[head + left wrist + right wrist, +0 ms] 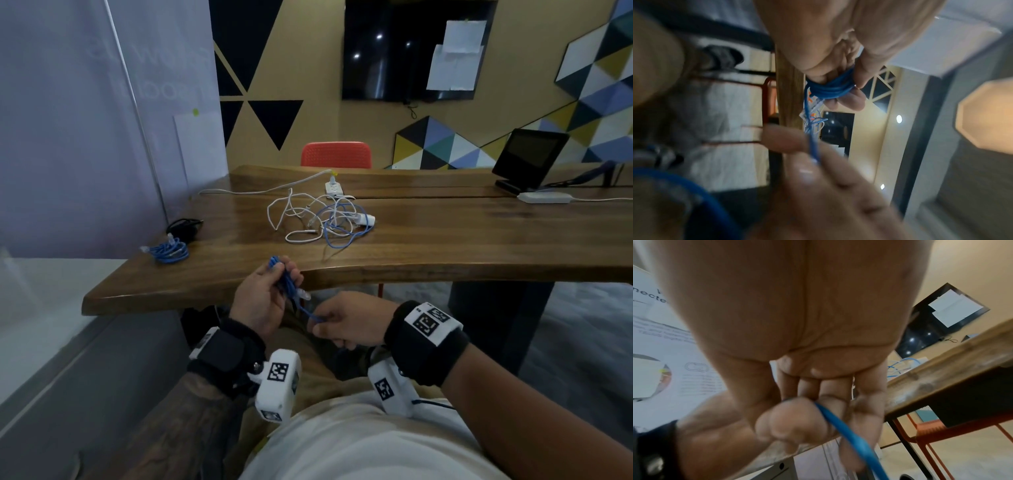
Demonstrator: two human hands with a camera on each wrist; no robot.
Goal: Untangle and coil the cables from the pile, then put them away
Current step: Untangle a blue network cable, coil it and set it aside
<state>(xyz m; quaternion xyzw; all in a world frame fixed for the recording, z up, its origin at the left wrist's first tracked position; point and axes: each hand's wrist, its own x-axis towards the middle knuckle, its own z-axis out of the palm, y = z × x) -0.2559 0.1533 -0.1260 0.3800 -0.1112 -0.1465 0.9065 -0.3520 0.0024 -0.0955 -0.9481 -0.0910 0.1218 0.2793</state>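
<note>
My left hand point(270, 291) grips several loops of a blue cable point(282, 277) just below the table's near edge; the same coil point(830, 91) wraps my fingers in the left wrist view. A clear plug point(303, 294) hangs beside the coil. My right hand point(337, 325) pinches the loose run of that blue cable point(840, 423) between thumb and fingers, close to the left hand. On the wooden table point(445, 240) lies the tangled pile point(322, 219) of white and blue cables with a white charger point(364, 219).
A coiled blue cable point(168, 251) and a black cable point(183, 226) lie at the table's left end. A white power strip point(334, 188), a dark tablet on a stand point(527, 157) and a white box point(544, 197) sit farther back. An orange chair point(335, 154) stands behind.
</note>
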